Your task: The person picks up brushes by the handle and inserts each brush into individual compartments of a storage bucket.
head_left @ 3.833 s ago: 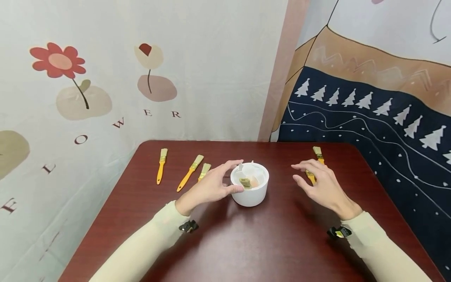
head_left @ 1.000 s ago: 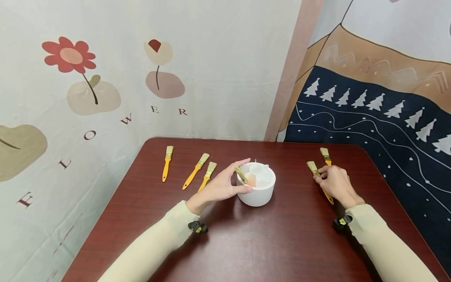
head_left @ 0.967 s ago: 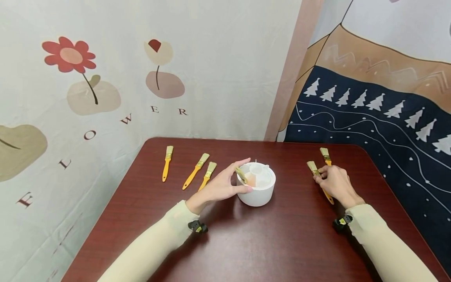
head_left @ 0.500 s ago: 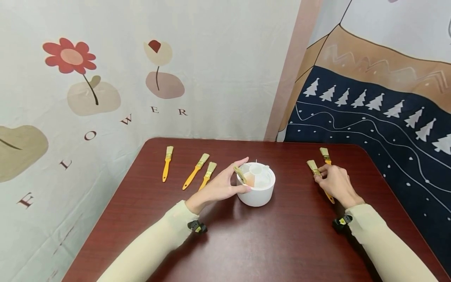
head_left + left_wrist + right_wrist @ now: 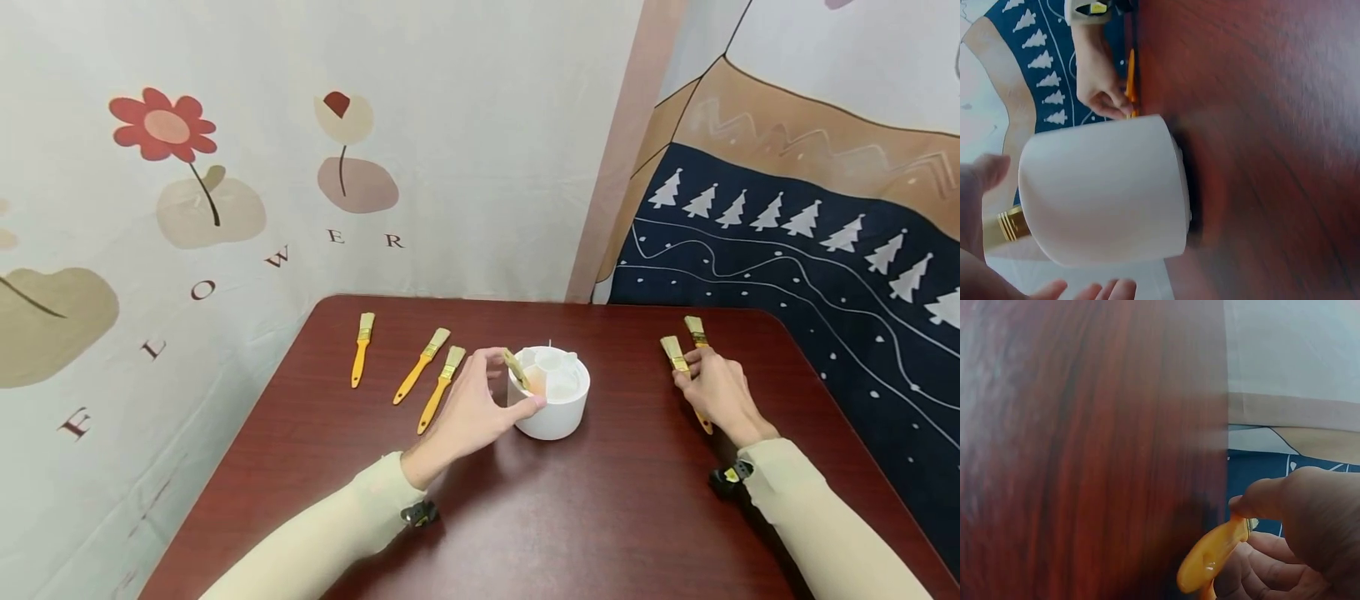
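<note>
A white round container [image 5: 553, 419] with inner compartments stands on the table. One paintbrush [image 5: 516, 372] leans in it, its bristles over the left rim. My left hand [image 5: 474, 410] curves loosely around the container's left side, thumb by the near rim; in the left wrist view, gaps show between the fingers and the container wall [image 5: 1107, 194]. At the right, my right hand [image 5: 718, 393] pinches a yellow-handled paintbrush [image 5: 674, 353] with thumb and fingers. The right wrist view shows its yellow handle [image 5: 1210, 556] in the grip, low over the table.
Three paintbrushes [image 5: 360, 358], [image 5: 420, 367], [image 5: 442, 390] lie left of the container. Another brush [image 5: 696, 330] lies just behind the right hand. The dark red tabletop [image 5: 555, 517] ends at a printed curtain [image 5: 465, 167] behind.
Since the earliest frame my right hand has come down and taken hold of a paintbrush. Most recently my left hand has drawn slightly back from the container, and the right brush's bristles have risen a little.
</note>
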`<state>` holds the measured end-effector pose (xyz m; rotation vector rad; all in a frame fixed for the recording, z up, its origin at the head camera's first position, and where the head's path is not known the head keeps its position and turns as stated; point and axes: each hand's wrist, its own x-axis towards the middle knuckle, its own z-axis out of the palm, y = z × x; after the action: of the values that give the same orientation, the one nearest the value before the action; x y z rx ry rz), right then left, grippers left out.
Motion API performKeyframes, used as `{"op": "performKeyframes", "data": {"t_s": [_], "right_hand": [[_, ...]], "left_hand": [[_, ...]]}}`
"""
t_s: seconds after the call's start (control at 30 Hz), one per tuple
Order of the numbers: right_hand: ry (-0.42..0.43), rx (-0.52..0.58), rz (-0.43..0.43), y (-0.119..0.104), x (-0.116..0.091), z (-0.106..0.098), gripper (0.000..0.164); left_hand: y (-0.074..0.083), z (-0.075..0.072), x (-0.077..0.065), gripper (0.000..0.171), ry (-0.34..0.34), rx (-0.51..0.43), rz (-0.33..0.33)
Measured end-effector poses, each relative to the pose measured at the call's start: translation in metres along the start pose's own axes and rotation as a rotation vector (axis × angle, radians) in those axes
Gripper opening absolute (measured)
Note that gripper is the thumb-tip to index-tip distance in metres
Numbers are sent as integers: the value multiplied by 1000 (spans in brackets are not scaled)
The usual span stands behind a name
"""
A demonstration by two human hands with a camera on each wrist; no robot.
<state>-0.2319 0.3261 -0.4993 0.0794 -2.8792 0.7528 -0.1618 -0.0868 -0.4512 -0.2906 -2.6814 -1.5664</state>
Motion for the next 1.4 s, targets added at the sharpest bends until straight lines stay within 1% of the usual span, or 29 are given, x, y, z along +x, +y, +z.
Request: {"op": "performKeyframes", "data": {"t_s": [0.1,0.2,0.37,0.6,0.73,1.0,1.23,1.4], "right_hand": [[3,19,-3,-2,-2,-1,43],[1,32,-8,-4,-5,-1,44],[3,38,-9,-8,-10,1,47],[43,57,-57,-16,-15,1,51],[50,70,-67,-24,-16,-3,51],[69,107,-94,-47,-22,-13,46],[96,158,-135,-67,-30,-20,40],[117,194,-155,-81,-35,-26,36]], "left_hand": [[2,6,-3,88,44,16,1],[4,11,-5,90,73,42,-6],[7,15,-5,88,80,55,-15],[10,18,-5,83,69,61,-37],[9,17,-4,81,61,67,-25],[6,9,-3,80,2,44,-38],[3,2,0,79,-35,81,-47],[1,-1,5,78,-56,84,-51]]}}
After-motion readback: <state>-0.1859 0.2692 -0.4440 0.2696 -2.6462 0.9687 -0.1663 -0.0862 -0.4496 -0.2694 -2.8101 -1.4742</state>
